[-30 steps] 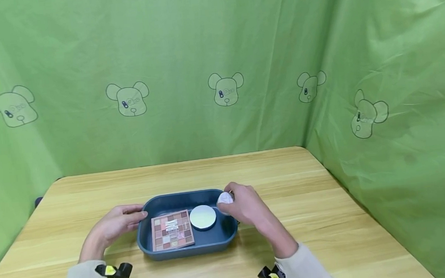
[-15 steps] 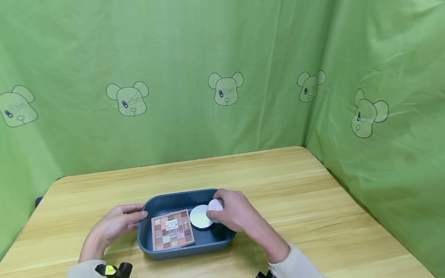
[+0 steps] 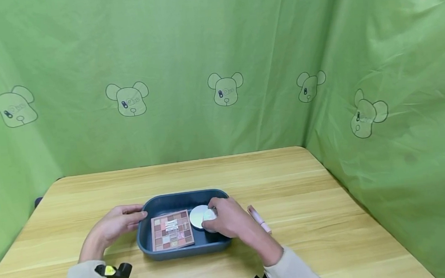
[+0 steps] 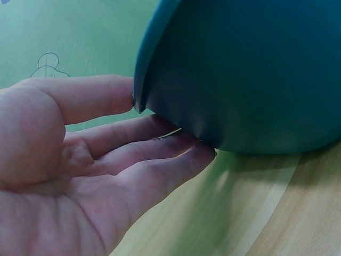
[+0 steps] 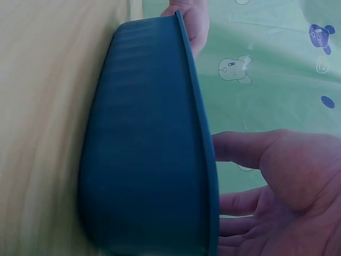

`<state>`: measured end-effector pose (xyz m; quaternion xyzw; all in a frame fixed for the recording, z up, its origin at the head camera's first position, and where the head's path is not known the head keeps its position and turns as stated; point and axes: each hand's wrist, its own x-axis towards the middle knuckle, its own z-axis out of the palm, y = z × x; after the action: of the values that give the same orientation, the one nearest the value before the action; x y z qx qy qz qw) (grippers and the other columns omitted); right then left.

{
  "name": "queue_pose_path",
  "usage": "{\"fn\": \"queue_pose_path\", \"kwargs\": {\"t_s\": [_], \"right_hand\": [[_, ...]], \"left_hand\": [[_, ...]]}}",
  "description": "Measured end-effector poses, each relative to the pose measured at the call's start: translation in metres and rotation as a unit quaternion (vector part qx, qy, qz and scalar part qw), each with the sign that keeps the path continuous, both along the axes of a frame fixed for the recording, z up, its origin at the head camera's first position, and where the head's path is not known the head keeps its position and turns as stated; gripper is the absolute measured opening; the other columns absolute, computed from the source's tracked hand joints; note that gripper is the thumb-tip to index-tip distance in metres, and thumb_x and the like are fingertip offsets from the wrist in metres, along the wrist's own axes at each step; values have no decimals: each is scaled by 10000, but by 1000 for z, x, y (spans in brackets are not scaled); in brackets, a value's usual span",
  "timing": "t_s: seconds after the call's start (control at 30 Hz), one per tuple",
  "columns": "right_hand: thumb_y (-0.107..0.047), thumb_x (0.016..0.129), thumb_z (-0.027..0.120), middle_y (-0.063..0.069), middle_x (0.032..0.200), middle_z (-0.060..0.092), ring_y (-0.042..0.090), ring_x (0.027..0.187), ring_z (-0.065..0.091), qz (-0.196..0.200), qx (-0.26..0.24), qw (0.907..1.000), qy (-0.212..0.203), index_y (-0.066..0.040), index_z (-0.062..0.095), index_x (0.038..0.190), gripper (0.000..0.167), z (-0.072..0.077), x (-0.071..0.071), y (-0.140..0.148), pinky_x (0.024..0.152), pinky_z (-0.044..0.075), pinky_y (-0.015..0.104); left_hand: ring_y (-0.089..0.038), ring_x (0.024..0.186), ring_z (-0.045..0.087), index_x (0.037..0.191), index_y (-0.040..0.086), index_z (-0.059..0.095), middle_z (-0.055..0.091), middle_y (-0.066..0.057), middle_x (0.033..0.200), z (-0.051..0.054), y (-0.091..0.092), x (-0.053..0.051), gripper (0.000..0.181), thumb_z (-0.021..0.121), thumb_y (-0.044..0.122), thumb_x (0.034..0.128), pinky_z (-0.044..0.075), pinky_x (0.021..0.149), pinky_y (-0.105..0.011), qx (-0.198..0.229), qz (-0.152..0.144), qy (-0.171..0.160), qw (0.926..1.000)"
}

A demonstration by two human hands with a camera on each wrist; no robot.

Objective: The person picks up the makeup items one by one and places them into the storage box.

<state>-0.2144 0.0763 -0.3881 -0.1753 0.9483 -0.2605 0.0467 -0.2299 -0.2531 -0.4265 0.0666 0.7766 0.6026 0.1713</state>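
Head view: the right hand (image 3: 231, 217) reaches into the right part of a tray (image 3: 184, 251), its grip narrowed to a pinch on a small round pale item (image 3: 208, 215), just beside a white disc (image 3: 197, 217); contact between the two cannot be told. Right wrist view: the tray's outer wall hides that item; thumb and fingers show past the rim. Left hand (image 3: 115, 222): grip spread, fingers nearly straight; the left wrist view adds the thumb tip at the rim, fingertips against the wall beneath. Tray smooth, dark blue, rounded oblong, long axis left to right on the wood-grained surface (image 3: 297, 181). Squarish palette (image 3: 172, 236), gridded pinks and browns, lies inside at left. Slim pink tube (image 3: 259, 219) lies right of the tray, darker end pointing back and left. Pinched item's round face points up.
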Motion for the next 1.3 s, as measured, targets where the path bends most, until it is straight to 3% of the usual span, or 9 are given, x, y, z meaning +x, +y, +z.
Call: {"fn": "queue_pose_path", "kwargs": {"t_s": [0.6,1.07,1.3], "right_hand": [[-312,859,798,118,1012,692,178,798,577,115,361,9992,-117,19,641,1223,516,-12,4,-7,684,535,294],[-299,830,813,55,905,659,143,734,558,322,430,9981,-299,3,667,1137,454,-6,7,-6,603,492,237],[-315,821,826,69,957,690,149,783,565,380,615,9968,-333,-1,687,1138,467,-6,9,-6,670,522,269]], "left_hand": [[-442,1365,504,1455,-172,378,472,-339,1476,-1,-1,-1,620,607,201,1015,462,1150,-460,13,-55,16,10000],[-435,1363,509,1453,-165,388,485,-331,1469,0,-2,-1,617,607,209,1014,470,1145,-449,0,-78,53,10000],[-435,1360,512,1450,-168,390,488,-332,1466,-1,-1,-1,611,607,199,1013,473,1142,-445,12,-79,45,10000]]}}
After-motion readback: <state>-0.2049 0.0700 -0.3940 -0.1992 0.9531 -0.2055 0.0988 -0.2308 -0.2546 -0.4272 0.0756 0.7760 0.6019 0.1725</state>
